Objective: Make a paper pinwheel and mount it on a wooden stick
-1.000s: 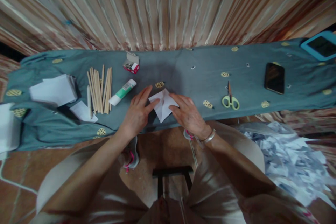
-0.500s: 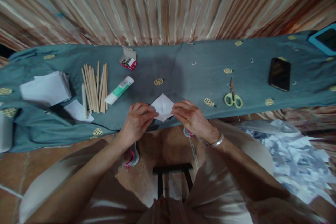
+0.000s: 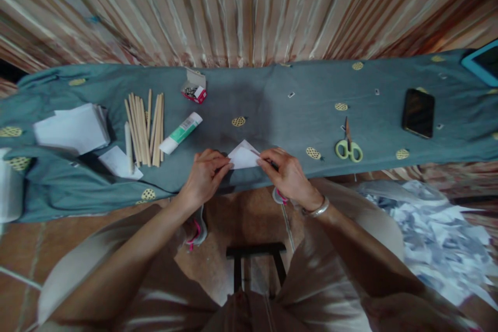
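Note:
A small white folded paper [image 3: 243,157] sits at the near edge of the teal cloth-covered table [image 3: 280,114]. My left hand [image 3: 204,176] pinches its left corner with curled fingers. My right hand [image 3: 286,174], a silver bangle on its wrist, pinches the right corner. The paper shows as a low triangle between my fingertips.
Left of my hands lie a green-and-white glue stick [image 3: 181,132], a row of wooden sticks [image 3: 143,129], a small red box of pins [image 3: 194,91] and white paper stacks [image 3: 72,129]. Green-handled scissors [image 3: 349,148] and a black phone [image 3: 418,112] lie right. Paper scraps [image 3: 439,238] cover the floor.
The paper went from a flat diamond under my spread fingers to a folded triangle pinched at both corners. My hands drew toward the table's near edge.

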